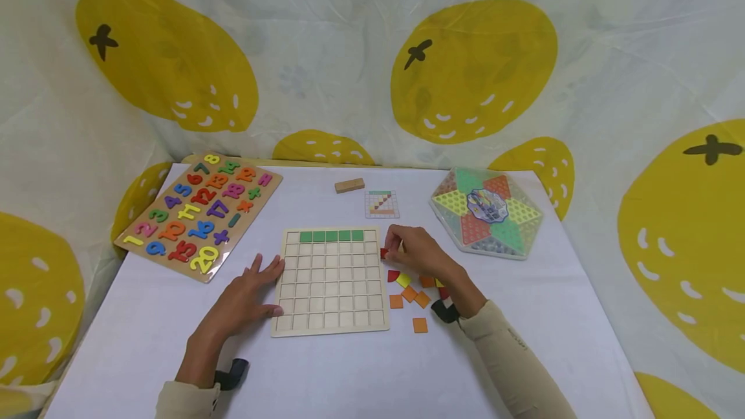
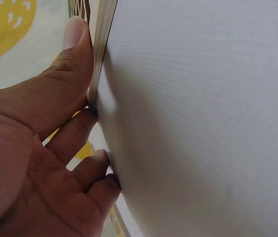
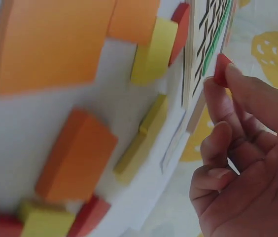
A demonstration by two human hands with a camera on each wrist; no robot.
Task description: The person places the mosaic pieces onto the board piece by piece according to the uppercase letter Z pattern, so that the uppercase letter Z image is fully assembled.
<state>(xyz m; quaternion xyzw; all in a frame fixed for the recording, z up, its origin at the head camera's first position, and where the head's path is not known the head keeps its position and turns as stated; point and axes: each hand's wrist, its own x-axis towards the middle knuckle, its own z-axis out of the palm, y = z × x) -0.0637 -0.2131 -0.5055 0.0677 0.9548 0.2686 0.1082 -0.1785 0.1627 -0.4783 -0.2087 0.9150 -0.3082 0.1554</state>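
Observation:
A wooden grid board [image 1: 331, 286] lies flat on the table, with several green square tiles [image 1: 332, 236] set in its top row. My left hand [image 1: 240, 299] rests at the board's left side, fingers spread; in the left wrist view its thumb [image 2: 75, 42] touches the board's edge. Beside the upper right edge of the board, my right hand [image 1: 418, 249] pinches a small red tile [image 3: 222, 70] between thumb and finger, clear of the table. Loose orange tiles [image 1: 420, 325], a yellow tile [image 1: 403, 280] and a red rounded tile [image 1: 393, 275] lie right of the board.
Behind the board are a small pattern card [image 1: 381, 204] and a wooden block [image 1: 349, 185]. A number puzzle board [image 1: 235, 238] lies at the left. A hexagonal game box [image 1: 487, 205] sits at the back right. A fruit-printed cloth [image 1: 326, 37] hangs behind the table.

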